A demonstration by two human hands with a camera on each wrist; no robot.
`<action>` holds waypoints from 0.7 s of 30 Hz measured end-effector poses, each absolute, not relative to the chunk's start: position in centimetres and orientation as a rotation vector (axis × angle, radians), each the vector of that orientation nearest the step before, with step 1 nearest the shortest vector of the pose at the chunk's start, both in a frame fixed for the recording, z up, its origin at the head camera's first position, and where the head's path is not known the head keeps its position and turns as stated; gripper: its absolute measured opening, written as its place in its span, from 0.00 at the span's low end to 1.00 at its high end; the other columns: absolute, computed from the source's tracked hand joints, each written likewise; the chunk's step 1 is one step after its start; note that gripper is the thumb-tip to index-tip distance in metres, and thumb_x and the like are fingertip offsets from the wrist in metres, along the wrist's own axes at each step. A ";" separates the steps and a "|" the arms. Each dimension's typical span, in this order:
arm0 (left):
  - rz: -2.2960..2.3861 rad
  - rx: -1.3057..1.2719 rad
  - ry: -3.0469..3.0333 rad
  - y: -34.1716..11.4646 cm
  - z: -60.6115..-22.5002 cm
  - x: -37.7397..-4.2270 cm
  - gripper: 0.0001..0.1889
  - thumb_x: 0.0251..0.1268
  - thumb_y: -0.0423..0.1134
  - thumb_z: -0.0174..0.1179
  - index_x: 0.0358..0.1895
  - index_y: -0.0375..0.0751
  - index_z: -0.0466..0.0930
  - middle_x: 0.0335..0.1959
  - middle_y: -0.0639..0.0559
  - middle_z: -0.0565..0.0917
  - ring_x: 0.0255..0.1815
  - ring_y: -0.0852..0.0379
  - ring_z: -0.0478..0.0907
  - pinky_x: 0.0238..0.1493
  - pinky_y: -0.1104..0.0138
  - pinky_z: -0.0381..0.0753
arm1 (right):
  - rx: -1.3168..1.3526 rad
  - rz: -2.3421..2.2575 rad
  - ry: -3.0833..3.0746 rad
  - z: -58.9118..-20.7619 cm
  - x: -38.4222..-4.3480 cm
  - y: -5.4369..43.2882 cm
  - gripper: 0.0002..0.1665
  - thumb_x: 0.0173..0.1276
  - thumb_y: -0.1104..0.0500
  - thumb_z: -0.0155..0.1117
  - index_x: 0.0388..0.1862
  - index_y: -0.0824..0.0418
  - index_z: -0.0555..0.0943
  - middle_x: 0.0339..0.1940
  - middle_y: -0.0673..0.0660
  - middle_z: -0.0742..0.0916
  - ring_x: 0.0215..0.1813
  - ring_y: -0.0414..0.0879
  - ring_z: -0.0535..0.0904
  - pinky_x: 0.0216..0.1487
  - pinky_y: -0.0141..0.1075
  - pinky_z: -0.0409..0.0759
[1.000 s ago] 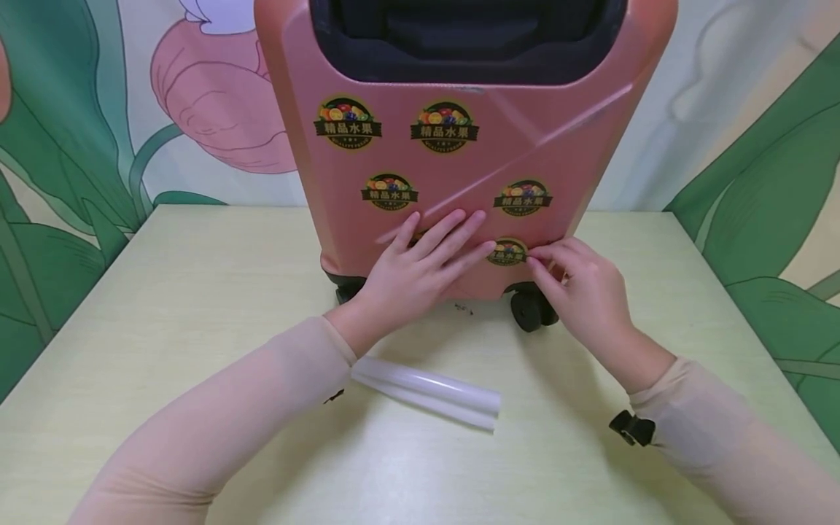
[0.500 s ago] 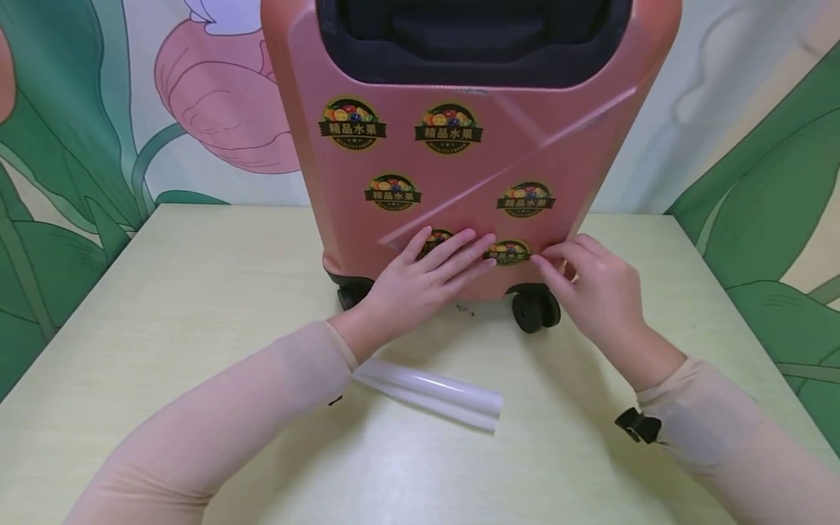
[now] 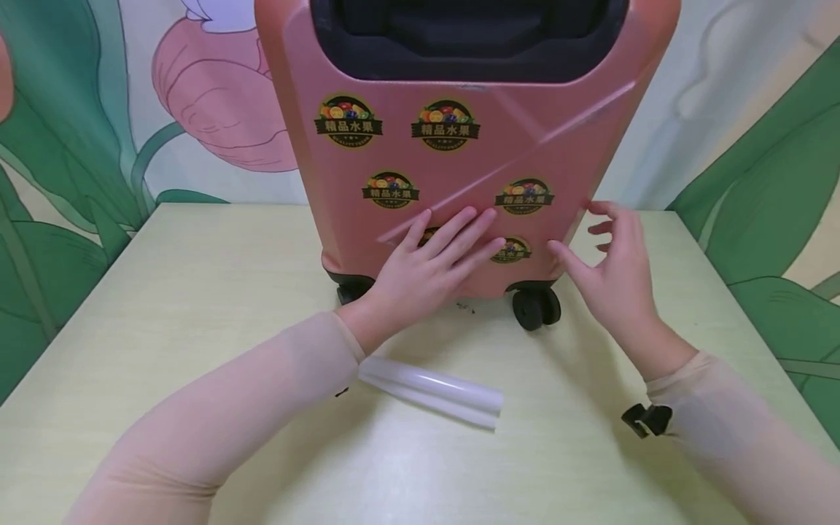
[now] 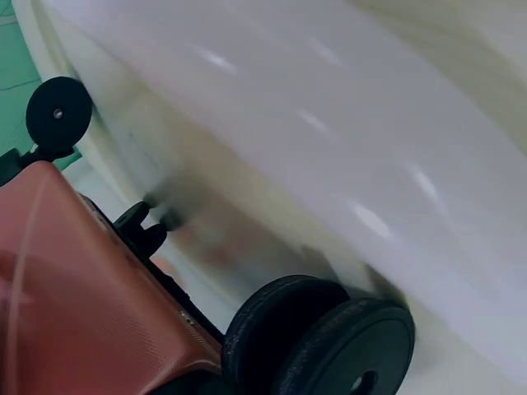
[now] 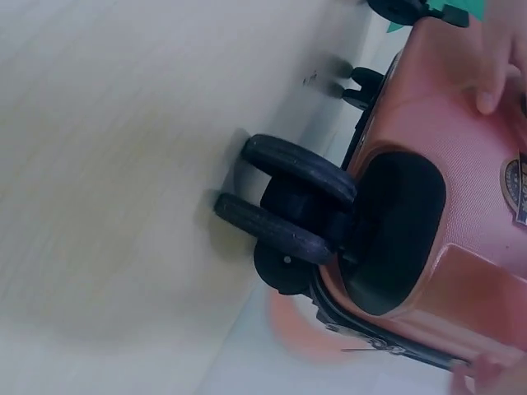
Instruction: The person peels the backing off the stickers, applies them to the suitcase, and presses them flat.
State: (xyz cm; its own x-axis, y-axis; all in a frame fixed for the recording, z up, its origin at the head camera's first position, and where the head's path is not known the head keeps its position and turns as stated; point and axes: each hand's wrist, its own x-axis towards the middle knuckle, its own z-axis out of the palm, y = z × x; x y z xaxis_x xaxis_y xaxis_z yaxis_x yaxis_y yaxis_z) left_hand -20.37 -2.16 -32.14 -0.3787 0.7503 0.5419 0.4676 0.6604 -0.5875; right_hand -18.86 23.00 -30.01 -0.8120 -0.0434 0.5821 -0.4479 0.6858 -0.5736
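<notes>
A pink hard-shell suitcase (image 3: pixel 564 160) stands upright on the table, with several round fruit-print stickers (image 3: pixel 446 125) on its front. My left hand (image 3: pixel 420 281) lies spread against the lower front and partly covers one sticker (image 3: pixel 429 235). Beside its fingertips is another sticker (image 3: pixel 513 250), at the lower right. My right hand (image 3: pixel 620 284) is at the suitcase's lower right edge, thumb and fingers apart, holding nothing. Its thumb tip is at the front face, its index fingertip by the side edge. The right wrist view shows the suitcase's black wheel (image 5: pixel 284 197) close up.
A rolled white glossy sheet (image 3: pixel 433 394) lies on the table (image 3: pixel 164 306) in front of the suitcase. It fills much of the left wrist view. Behind stands a wall (image 3: pixel 223 95) painted with leaves and a pink flower.
My right hand has let go of the lower right sticker's edge, moved right and spread its fingers. The left hand stays on the suitcase, shifting slightly right.
</notes>
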 end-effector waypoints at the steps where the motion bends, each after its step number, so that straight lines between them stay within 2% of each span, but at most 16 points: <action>1: 0.455 -0.945 -2.048 -2.3 -32.2 -20.3 0.27 0.74 0.45 0.37 0.74 0.55 0.48 0.74 0.51 0.51 0.74 0.50 0.41 0.68 0.46 0.42 | 0.377 1.069 -2.392 -30.0 -19.1 23.0 0.43 0.57 0.53 0.70 0.67 0.61 0.61 0.61 0.59 0.70 0.55 0.54 0.70 0.49 0.47 0.69; 3: 0.507 -0.960 -2.060 -2.5 -32.6 -20.3 0.27 0.75 0.41 0.35 0.75 0.55 0.46 0.74 0.52 0.50 0.74 0.50 0.40 0.68 0.46 0.40 | 0.400 1.167 -2.472 -30.0 -19.6 23.1 0.51 0.57 0.49 0.70 0.73 0.52 0.52 0.67 0.55 0.66 0.63 0.54 0.65 0.56 0.54 0.67; 5: 0.561 -0.991 -2.069 -2.6 -32.9 -20.3 0.27 0.75 0.36 0.34 0.75 0.54 0.44 0.74 0.54 0.49 0.74 0.51 0.39 0.68 0.46 0.39 | 0.422 1.220 -2.538 -30.1 -19.9 23.1 0.54 0.56 0.47 0.70 0.73 0.47 0.48 0.67 0.54 0.65 0.67 0.53 0.62 0.59 0.59 0.63; 7: 0.609 -1.030 -2.071 -2.5 -33.1 -20.3 0.28 0.74 0.33 0.34 0.75 0.52 0.44 0.75 0.55 0.48 0.74 0.52 0.40 0.69 0.47 0.38 | 0.446 1.212 -2.559 -30.3 -20.0 23.2 0.52 0.55 0.48 0.71 0.72 0.47 0.50 0.65 0.55 0.68 0.68 0.52 0.62 0.60 0.61 0.62; 9: 0.640 -1.091 -2.060 -2.4 -33.3 -20.3 0.27 0.74 0.33 0.37 0.74 0.49 0.49 0.74 0.56 0.49 0.74 0.54 0.42 0.69 0.48 0.38 | 0.444 1.191 -2.567 -30.5 -20.0 23.2 0.50 0.56 0.48 0.70 0.71 0.50 0.52 0.64 0.56 0.70 0.67 0.52 0.63 0.60 0.60 0.62; 14: 0.605 -1.180 -2.032 -2.0 -33.4 -20.0 0.25 0.75 0.40 0.39 0.73 0.47 0.54 0.74 0.55 0.52 0.74 0.56 0.45 0.70 0.52 0.40 | 0.410 1.150 -2.598 -30.8 -19.9 23.4 0.46 0.58 0.47 0.68 0.70 0.53 0.55 0.66 0.56 0.71 0.68 0.50 0.64 0.60 0.57 0.64; 18: 0.528 -1.090 -2.035 -1.5 -33.0 -20.1 0.28 0.74 0.44 0.37 0.74 0.46 0.47 0.74 0.55 0.50 0.74 0.56 0.44 0.70 0.51 0.41 | 0.425 1.141 -2.591 -31.0 -19.9 23.4 0.46 0.59 0.47 0.68 0.71 0.52 0.56 0.67 0.55 0.71 0.68 0.48 0.63 0.60 0.56 0.65; 21: 0.534 -1.030 -2.043 -1.2 -32.7 -20.2 0.30 0.73 0.46 0.39 0.74 0.45 0.45 0.74 0.55 0.50 0.74 0.55 0.43 0.70 0.52 0.40 | 0.431 1.138 -2.578 -31.0 -20.0 23.3 0.45 0.59 0.47 0.67 0.71 0.51 0.56 0.67 0.54 0.71 0.68 0.48 0.64 0.59 0.56 0.66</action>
